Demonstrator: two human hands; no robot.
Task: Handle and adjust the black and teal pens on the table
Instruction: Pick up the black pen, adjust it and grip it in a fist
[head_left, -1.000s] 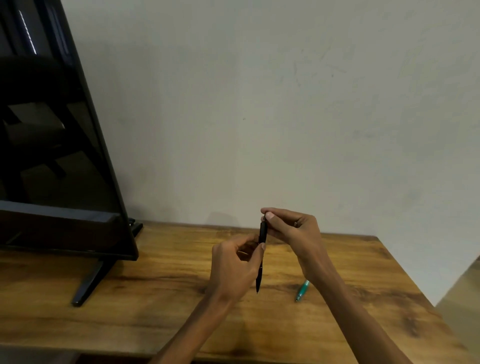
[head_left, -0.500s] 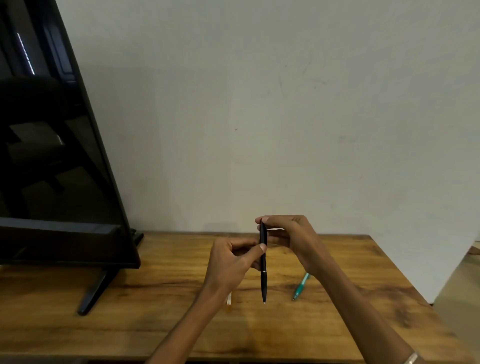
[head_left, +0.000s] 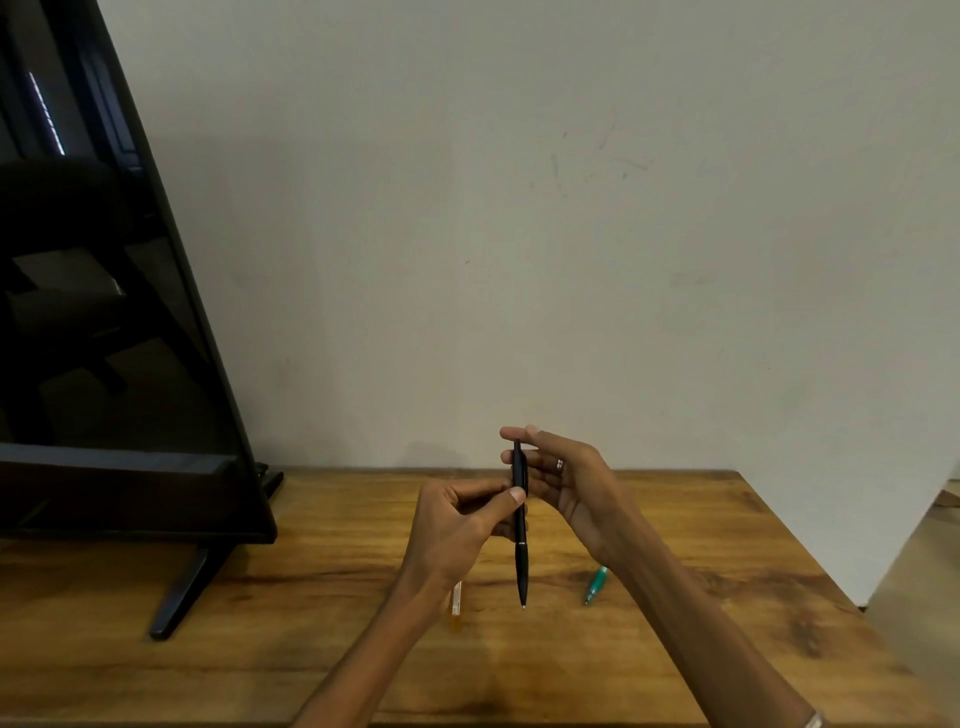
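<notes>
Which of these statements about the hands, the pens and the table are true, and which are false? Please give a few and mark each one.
1. The black pen is held upright with its tip pointing down. True.
2. The teal pen is held in the right hand. False: it lies on the wooden table, partly hidden behind the right forearm.
3. The left hand pinches the black pen. True.
4. The black pen's tip rests on the table. False: it hangs above the table.
5. An orange pen lies on the table beside the left wrist. True.
6. The television stands at the right end of the table. False: it stands at the left.
</notes>
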